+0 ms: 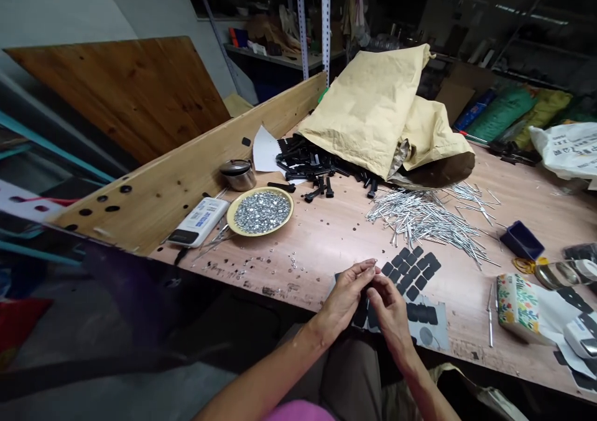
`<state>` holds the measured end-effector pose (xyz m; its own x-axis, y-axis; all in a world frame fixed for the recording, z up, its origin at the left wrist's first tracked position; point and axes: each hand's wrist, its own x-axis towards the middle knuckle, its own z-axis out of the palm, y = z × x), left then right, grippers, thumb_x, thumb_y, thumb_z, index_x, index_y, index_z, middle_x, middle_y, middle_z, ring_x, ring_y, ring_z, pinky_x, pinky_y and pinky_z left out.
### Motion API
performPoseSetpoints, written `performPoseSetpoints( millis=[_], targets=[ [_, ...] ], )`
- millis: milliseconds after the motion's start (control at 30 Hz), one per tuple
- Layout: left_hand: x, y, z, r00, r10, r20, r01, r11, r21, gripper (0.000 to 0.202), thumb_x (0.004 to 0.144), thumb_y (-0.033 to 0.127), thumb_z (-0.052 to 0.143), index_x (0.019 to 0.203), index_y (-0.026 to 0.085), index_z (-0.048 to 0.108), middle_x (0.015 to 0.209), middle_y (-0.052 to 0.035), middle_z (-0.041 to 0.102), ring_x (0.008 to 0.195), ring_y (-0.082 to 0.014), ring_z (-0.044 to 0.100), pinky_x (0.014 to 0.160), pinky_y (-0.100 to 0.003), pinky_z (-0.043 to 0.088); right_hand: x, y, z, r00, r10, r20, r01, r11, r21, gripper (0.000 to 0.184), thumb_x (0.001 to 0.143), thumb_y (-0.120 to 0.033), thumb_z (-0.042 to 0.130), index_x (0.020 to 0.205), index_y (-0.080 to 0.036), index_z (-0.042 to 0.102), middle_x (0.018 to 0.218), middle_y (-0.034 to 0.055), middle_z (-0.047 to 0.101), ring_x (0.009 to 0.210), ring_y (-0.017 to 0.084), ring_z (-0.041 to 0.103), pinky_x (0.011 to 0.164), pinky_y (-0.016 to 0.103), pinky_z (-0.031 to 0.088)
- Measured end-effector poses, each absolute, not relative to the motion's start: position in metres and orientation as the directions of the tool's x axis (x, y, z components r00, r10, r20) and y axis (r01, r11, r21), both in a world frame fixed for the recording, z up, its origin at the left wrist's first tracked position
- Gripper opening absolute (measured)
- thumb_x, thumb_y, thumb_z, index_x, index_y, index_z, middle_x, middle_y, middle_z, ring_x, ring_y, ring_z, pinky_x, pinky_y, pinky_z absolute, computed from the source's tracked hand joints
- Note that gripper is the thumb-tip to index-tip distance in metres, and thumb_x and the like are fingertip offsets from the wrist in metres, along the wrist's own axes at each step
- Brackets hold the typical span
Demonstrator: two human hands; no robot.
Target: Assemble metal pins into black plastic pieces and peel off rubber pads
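At the table's front edge my left hand and my right hand meet, fingertips almost touching. Both are closed in a pinch. Whatever sits between the fingers is too small and too covered to make out. Just beyond them, rows of black rounded pads lie on the tabletop. Under and beside my right hand is a grey sheet with more black pads on it. A heap of thin silvery metal rods spreads behind the pads. To the left stands a yellow dish of small shiny metal pieces.
A white device and a round metal tin stand left, near a wooden side board. Black plastic parts spill below a large paper sack. On the right are a dark blue box and a flowered box.
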<state>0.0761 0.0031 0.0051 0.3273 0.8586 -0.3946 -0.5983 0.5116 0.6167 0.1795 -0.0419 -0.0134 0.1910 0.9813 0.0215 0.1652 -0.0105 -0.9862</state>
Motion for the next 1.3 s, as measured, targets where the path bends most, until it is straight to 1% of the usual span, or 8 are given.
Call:
performPoseSetpoints(
  millis=[167, 333, 567, 767, 900, 1033, 1167, 1300],
  targets=[
    [0.104, -0.005, -0.009, 0.220, 0.881, -0.419, -0.592, 0.462, 0.660, 0.036, 0.049, 0.038, 0.083, 0.074, 0.015, 0.072, 0.092, -0.0080, 0.068, 0.095, -0.0192, 0.058, 0.086, -0.029, 0.041, 0.185, -0.047, -0.012, 0.292, 0.955, -0.045, 0.142, -0.090, -0.986, 0.031, 0.081, -0.048, 0.053, 0.081, -0.019, 0.065, 0.078, 0.0029, 0.066, 0.071, 0.016, 0.058, 0.066, 0.027, 0.047],
    [0.123, -0.005, -0.024, 0.175, 0.930, -0.325, -0.459, 0.369, 0.809, 0.030, 0.059, 0.038, 0.077, 0.077, 0.015, 0.072, 0.093, -0.0089, 0.068, 0.096, -0.0205, 0.059, 0.091, -0.032, 0.043, 0.223, -0.047, -0.021, 0.347, 0.936, 0.062, 0.434, -0.102, -0.895, 0.026, 0.083, -0.042, 0.050, 0.082, -0.019, 0.063, 0.077, 0.0031, 0.063, 0.068, 0.016, 0.056, 0.060, 0.026, 0.044],
    [0.107, -0.010, -0.050, 0.176, 0.950, -0.259, -0.136, 0.284, 0.949, 0.060, 0.075, 0.039, 0.061, 0.130, 0.020, 0.047, 0.097, -0.0056, 0.060, 0.049, -0.0058, 0.052, 0.049, -0.021, 0.046, 0.315, -0.021, -0.051, 0.255, 0.874, 0.413, 0.937, -0.119, -0.327, 0.025, 0.090, -0.030, 0.037, 0.080, -0.021, 0.058, 0.078, 0.0065, 0.058, 0.076, 0.020, 0.054, 0.064, 0.029, 0.043],
    [0.059, -0.009, -0.076, -0.082, 0.993, 0.084, 0.217, -0.064, 0.974, 0.048, 0.082, 0.033, 0.049, 0.127, 0.016, 0.046, 0.080, -0.0014, 0.059, 0.052, -0.0072, 0.051, 0.055, -0.020, 0.045, 0.347, -0.005, -0.063, -0.034, 0.920, 0.391, 0.999, 0.041, -0.009, 0.029, 0.089, -0.017, 0.035, 0.069, -0.019, 0.055, 0.069, 0.0068, 0.055, 0.066, 0.018, 0.049, 0.056, 0.027, 0.039],
    [0.047, -0.005, -0.087, -0.111, 0.988, 0.106, 0.313, -0.066, 0.948, 0.045, 0.083, 0.033, 0.047, 0.123, 0.014, 0.047, 0.079, -0.0032, 0.060, 0.057, -0.0101, 0.057, 0.057, -0.021, 0.047, 0.338, -0.011, -0.064, -0.379, 0.873, 0.307, 0.907, 0.416, -0.063, 0.029, 0.090, -0.016, 0.035, 0.068, -0.020, 0.054, 0.065, 0.0039, 0.052, 0.060, 0.016, 0.046, 0.056, 0.027, 0.039],
    [0.048, -0.003, -0.091, -0.167, 0.984, 0.064, 0.282, -0.014, 0.959, 0.048, 0.082, 0.037, 0.048, 0.123, 0.013, 0.047, 0.079, -0.0044, 0.061, 0.068, -0.0135, 0.064, 0.060, -0.021, 0.049, 0.340, -0.011, -0.064, -0.190, 0.906, 0.378, 0.951, 0.265, -0.158, 0.029, 0.091, -0.019, 0.033, 0.068, -0.020, 0.052, 0.065, 0.0033, 0.050, 0.057, 0.014, 0.043, 0.051, 0.026, 0.037],
    [0.048, -0.002, -0.090, -0.184, 0.982, 0.034, 0.270, 0.017, 0.963, 0.049, 0.080, 0.038, 0.050, 0.122, 0.012, 0.047, 0.078, -0.0042, 0.061, 0.069, -0.0140, 0.065, 0.061, -0.022, 0.050, 0.341, -0.010, -0.063, -0.379, 0.889, 0.257, 0.869, 0.438, -0.232, 0.031, 0.092, -0.025, 0.034, 0.067, -0.021, 0.051, 0.063, 0.0026, 0.049, 0.058, 0.015, 0.044, 0.054, 0.027, 0.040],
    [0.048, -0.002, -0.090, -0.192, 0.981, 0.013, 0.257, 0.038, 0.966, 0.051, 0.079, 0.038, 0.051, 0.123, 0.012, 0.047, 0.078, -0.0039, 0.061, 0.069, -0.0140, 0.065, 0.060, -0.021, 0.050, 0.340, -0.007, -0.055, -0.154, 0.954, 0.258, 0.937, 0.224, -0.267, 0.038, 0.094, -0.024, 0.025, 0.067, -0.022, 0.051, 0.064, 0.0035, 0.049, 0.053, 0.015, 0.041, 0.046, 0.027, 0.036]
  ],
)
